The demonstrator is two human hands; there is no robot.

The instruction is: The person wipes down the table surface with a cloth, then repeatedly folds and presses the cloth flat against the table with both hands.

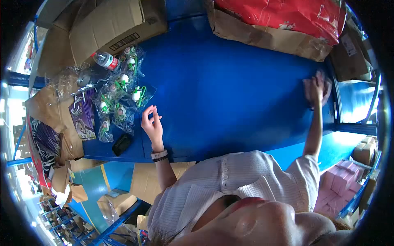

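My left hand (152, 124), a band at its wrist, is raised over the table's near left part. Its fingers are loosely bent and apart, with nothing visible in them. Close beside it lies a cluster of small clear bags (123, 82) holding white pieces with green straps or cords. At the table's far right end, my right hand (317, 90) is stretched out low over the surface. Motion smears its fingers, and a brownish-pink blur surrounds them; whether that is a held thing or the moving fingers, I cannot make out.
Blue table (230, 94). Left: a plastic bottle (107, 60), a black object (122, 144), purple printed packaging (83, 112) and an opened cardboard box (111, 30). At the back, a carton (266, 37) holds red plastic. Another box (349, 53) stands right; pink boxes (340, 184) are below.
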